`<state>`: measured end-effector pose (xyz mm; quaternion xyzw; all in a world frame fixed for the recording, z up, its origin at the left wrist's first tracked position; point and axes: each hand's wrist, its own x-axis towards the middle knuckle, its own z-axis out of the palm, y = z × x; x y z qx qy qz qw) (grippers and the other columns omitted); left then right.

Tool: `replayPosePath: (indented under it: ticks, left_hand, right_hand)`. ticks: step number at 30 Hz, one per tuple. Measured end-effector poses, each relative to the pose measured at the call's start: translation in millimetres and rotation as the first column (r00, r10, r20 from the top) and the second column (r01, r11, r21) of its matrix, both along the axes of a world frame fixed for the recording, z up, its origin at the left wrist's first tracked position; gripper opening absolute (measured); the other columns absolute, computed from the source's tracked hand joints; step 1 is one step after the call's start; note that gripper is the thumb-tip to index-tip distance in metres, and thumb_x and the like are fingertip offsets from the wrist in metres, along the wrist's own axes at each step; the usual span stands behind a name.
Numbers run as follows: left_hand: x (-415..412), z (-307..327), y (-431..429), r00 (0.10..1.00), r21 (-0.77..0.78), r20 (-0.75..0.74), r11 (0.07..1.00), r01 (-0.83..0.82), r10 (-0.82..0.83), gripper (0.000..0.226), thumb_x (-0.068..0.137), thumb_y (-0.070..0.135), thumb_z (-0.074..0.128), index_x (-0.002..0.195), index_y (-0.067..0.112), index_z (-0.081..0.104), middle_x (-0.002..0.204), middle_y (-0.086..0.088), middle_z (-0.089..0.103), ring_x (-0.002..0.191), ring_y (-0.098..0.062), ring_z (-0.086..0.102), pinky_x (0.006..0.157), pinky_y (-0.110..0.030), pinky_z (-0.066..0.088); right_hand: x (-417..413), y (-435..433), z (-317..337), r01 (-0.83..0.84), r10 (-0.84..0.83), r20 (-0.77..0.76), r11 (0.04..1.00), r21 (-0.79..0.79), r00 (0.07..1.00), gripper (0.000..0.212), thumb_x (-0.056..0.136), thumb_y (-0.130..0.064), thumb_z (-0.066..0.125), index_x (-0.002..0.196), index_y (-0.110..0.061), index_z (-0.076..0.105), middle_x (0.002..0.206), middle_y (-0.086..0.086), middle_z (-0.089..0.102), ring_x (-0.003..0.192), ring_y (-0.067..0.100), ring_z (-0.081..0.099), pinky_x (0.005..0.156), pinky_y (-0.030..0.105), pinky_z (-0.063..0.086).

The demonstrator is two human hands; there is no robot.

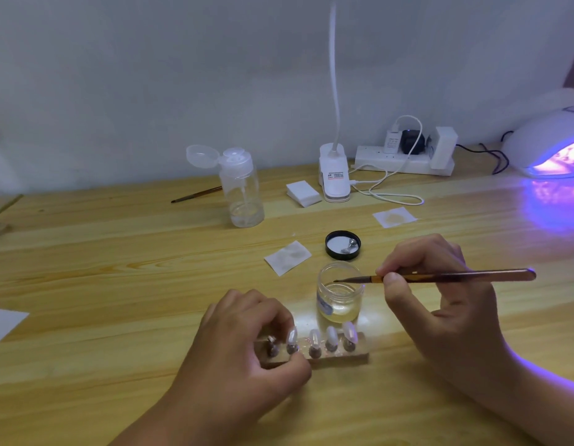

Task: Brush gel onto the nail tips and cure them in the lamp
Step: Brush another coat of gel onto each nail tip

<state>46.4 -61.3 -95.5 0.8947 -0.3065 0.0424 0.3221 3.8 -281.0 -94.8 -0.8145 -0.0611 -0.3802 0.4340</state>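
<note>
A glass jar [340, 297] is standing on the wooden table [118, 284], with a block of nail tips [353, 355] sitting just in front. A black lid [342, 245] and two white wipes [287, 257] are lying behind the jar. A clear bottle [242, 191], a clip lamp [334, 175], a plug strip [405, 160] and a glowing purple lamp [549, 146] are sitting farther back.

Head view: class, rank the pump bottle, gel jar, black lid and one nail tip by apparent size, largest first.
pump bottle
gel jar
black lid
nail tip
Jar sits nearer than lid, so that pair is unsure.
</note>
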Motion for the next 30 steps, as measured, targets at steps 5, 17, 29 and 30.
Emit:
replayPosePath:
  ticks: [5,17,29,30]
  left_hand:
    - [1.6,1.4,0.2,0.994,-0.143,-0.096,0.989,0.032,-0.047,0.021,0.062,0.049,0.055,0.075,0.033,0.061,0.091,0.015,0.062,0.097,-0.008,0.053,0.079,-0.017,0.035]
    - [12.4,5.8,7.4,0.973,-0.027,0.179,0.988,0.151,-0.144,0.009,0.07,0.042,0.068,0.072,0.035,0.064,0.087,0.022,0.06,0.09,0.001,0.053,0.084,-0.028,0.037]
    - [9.2,6.6,3.0,0.881,0.113,0.41,0.971,0.209,-0.238,0.009,0.07,0.027,0.074,0.069,0.027,0.065,0.077,0.02,0.067,0.074,-0.004,0.063,0.077,-0.027,0.036]
    - [9.3,6.1,3.0,0.874,0.116,0.425,0.972,0.206,-0.236,0.012,0.067,0.025,0.077,0.068,0.027,0.066,0.076,0.019,0.067,0.072,-0.004,0.063,0.077,-0.027,0.037]
  right_hand:
    - [0.8,0.2,-1.2,0.018,-0.02,-0.056,0.999,-0.042,0.998,0.007,0.08,-0.032,0.055,0.078,-0.031,0.061,0.089,-0.015,0.06,0.094,0.018,0.055,0.083,0.013,0.036]
    - [3.3,2.4,-1.1,-0.003,-0.012,-0.14,0.994,-0.107,0.99,0.01,0.08,-0.036,0.051,0.078,-0.034,0.061,0.089,-0.011,0.058,0.096,0.011,0.052,0.082,0.017,0.037]
    - [7.7,11.4,-1.2,0.045,-0.072,-0.124,0.978,-0.206,0.99,0.017,0.08,-0.033,0.049,0.075,-0.025,0.062,0.073,-0.015,0.053,0.092,0.002,0.047,0.081,0.011,0.032]
    - [7.9,11.6,-0.7,0.045,-0.071,-0.113,0.975,-0.216,0.991,0.017,0.08,-0.032,0.049,0.074,-0.023,0.063,0.073,-0.015,0.053,0.091,0.001,0.047,0.081,0.011,0.033]
